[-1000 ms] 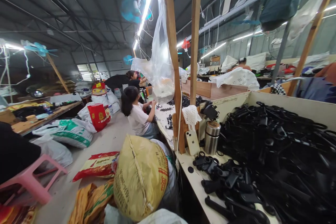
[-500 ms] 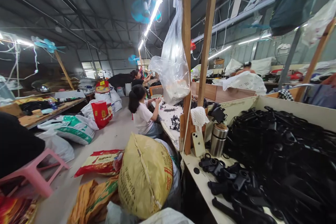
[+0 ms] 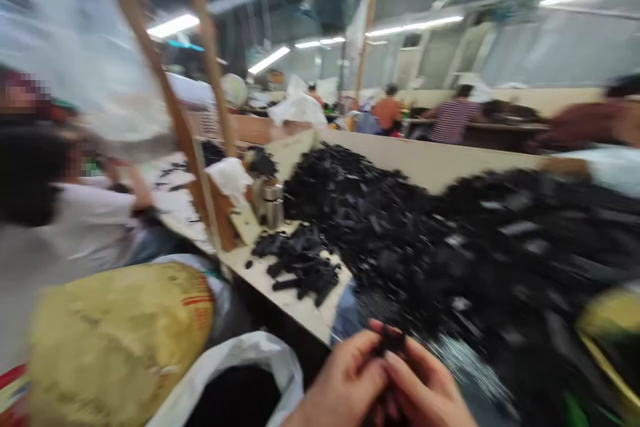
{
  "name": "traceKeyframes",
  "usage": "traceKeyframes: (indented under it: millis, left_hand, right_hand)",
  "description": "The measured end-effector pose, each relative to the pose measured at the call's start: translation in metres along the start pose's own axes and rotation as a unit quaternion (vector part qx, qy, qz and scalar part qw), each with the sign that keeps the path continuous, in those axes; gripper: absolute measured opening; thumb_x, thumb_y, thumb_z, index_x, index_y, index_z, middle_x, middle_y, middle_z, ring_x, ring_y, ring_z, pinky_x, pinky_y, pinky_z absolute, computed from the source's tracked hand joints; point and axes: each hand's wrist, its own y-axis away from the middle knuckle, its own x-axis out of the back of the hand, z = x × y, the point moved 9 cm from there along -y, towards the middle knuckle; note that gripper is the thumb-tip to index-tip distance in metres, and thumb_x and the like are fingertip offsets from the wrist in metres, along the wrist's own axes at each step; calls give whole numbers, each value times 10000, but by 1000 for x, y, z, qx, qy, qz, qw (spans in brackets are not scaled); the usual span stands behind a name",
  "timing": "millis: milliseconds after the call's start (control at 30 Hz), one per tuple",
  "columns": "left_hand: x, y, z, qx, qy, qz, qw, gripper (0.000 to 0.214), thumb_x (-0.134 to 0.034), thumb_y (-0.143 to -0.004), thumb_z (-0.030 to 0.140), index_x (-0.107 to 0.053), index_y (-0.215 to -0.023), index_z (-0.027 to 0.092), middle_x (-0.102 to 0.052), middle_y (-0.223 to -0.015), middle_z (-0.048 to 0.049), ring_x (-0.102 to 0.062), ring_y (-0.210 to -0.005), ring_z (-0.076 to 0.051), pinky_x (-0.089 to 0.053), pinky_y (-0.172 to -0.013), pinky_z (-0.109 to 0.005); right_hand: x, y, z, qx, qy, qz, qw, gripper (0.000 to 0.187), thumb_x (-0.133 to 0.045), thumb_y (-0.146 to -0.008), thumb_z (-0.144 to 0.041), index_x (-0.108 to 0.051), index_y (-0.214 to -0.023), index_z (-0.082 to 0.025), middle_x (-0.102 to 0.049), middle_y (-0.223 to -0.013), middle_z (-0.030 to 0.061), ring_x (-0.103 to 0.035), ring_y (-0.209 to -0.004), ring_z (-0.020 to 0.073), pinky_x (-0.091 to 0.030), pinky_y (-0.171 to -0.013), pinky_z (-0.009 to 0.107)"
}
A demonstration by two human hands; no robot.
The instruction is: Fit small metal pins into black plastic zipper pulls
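At the bottom of the head view, my left hand (image 3: 345, 377) and my right hand (image 3: 427, 380) meet with fingers closed. Between their fingertips is a small black part (image 3: 393, 340), blurred, so its exact kind is unclear. Both hands are in front of a large heap of black parts (image 3: 370, 227) on the bench. A smaller group of black parts (image 3: 300, 260) lies on the pale bench edge, ahead and to the left of my hands. Crumpled clear plastic (image 3: 470, 363) is just right of my right hand.
A white sack (image 3: 290, 360) with black contents stands below left, beside a full yellow sack (image 3: 120, 333). A steel flask (image 3: 273, 203) and a phone (image 3: 245, 223) stand near a wooden post (image 3: 193, 167). A co-worker (image 3: 85, 207) sits at left; others work behind the partition (image 3: 430, 160).
The view has swung right and become blurred. My two hands, unseen before, now show at the bottom with a black part between them. The post, flask and yellow sack appear further left.
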Motion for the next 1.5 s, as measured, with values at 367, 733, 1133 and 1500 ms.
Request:
traceKeyframes:
  millis: [367,733,1133,1500]
  left_hand:
    - [10,-9,-48,6,-148,8,989,595,-622,-902,613,-678,-1268,147,-665,-776,-32,-549,-611,-125,-415,-488,-201]
    - [3,-6,-58,-30,-293,59,954,377,-588,-941,360,-718,-1254,196,-774,-1202,-137,-730,-1076,-302,-609,-887,-372]
    - [-3,-8,-117,121,-93,-16,988,537,-799,-750,507,-700,-1156,170,-741,-1185,-163,-723,-816,-240,-563,-490,-257]
    - [1,-22,-133,110,-100,111,983,439,-880,-554,431,-688,-848,168,-744,-764,-55,-655,-725,-197,-500,-689,-289]
  right_hand:
    - [51,27,10,-11,20,92,995,696,-827,-749,-654,-702,-1265,-204,-663,-817,19,-287,-460,30,-170,-414,160]
    - [60,57,10,66,203,182,960,477,-669,-896,-644,-758,-932,-176,-745,-862,68,-645,-771,219,-509,-700,285]
    - [73,70,30,46,312,136,939,439,-491,-1035,-506,-733,-858,-185,-721,-798,44,-653,-748,209,-476,-689,266]
    - [95,73,-4,119,460,164,865,407,-432,-1071,-422,-786,-1025,-225,-761,-883,68,-707,-778,224,-507,-720,292]
